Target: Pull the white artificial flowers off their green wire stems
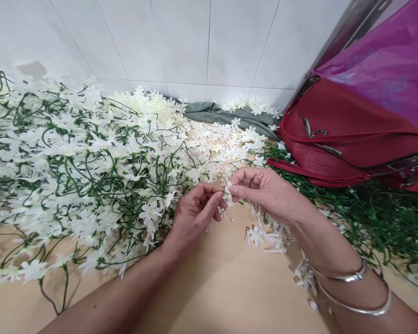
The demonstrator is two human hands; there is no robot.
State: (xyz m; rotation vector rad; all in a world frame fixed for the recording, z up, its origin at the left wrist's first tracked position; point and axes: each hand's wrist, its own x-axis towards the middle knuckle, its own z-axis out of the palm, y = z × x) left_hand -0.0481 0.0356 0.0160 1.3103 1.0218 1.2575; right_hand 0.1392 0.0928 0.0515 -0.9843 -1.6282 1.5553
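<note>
1. White flower [228, 186]: one, held between the two hands above the surface [209, 287].
2. Right hand [271, 197]: thumb and index finger closed on its petals, the other fingers curled.
3. Left hand [195, 208]: thumb and fingers pinched together at its green base, the rest curled.
4. Flower pile [90, 162], left: one, its green-stemmed blooms too many to count.
5. Bangles [355, 277] on the right arm: two.
6. Red bag [344, 116]: one; purple bag [386, 69]: one, above it.

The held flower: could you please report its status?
Left hand, right hand pinched at white flower. Flowered stems, left. Red bag strap near right hand.
</note>
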